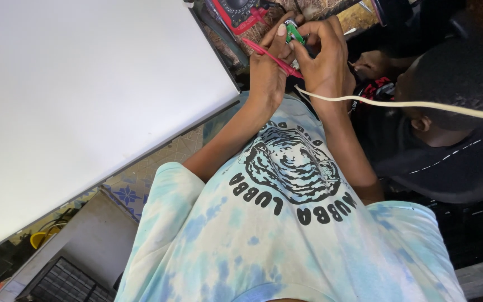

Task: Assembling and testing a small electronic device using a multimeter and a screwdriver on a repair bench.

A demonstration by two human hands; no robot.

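Both hands meet at the top of the view, fingers pinched together on a small green circuit board; the left hand also grips a red probe, the right hand beside it. A large white panel fills the left, above patterned floor tiles. A red multimeter lies beyond, and another person in dark clothing sits close on the right.

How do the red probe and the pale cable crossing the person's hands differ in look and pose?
The red probe is a thin, stiff, straight rod; the pale cable is a soft cord lying in a gentle curve. The probe is pinched in the left hand, slanting across it; the cable only passes by the right hand and runs off the frame's right edge. The probe is far shorter. Both are slender and cross near the small green board.
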